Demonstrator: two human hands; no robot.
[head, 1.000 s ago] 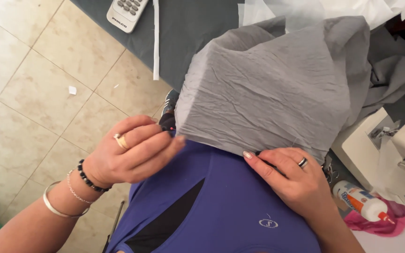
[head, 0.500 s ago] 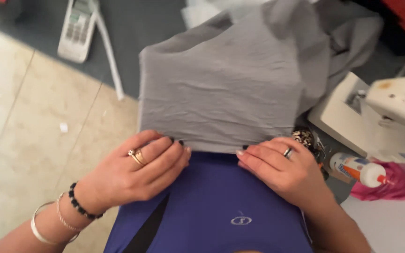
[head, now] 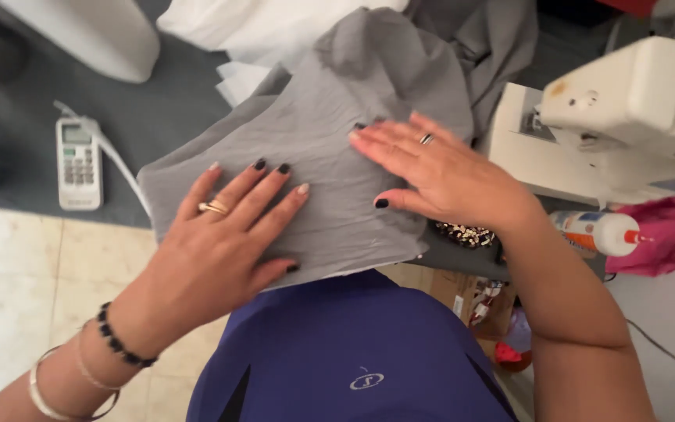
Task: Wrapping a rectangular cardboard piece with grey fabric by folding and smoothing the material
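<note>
Both hands flat, fingers spread, nothing gripped: left hand (head: 224,234), right hand (head: 439,172) press grey fabric (head: 330,141) over lap, beside sewing machine (head: 626,117). Risk: loose fabric edge slips, creases shift; glue bottle (head: 599,232) near elbow may topple.

White sewing machine (head: 626,117) at right, on the tabletop (head: 666,305). White glue bottle with orange cap (head: 599,232) lying just beside crumpled pink plastic bag (head: 666,234). White remote control with grey buttons (head: 78,164) on dark grey mat (head: 158,109). Beige tiled floor (head: 25,289) below. White cloth (head: 267,27) at top.
</note>
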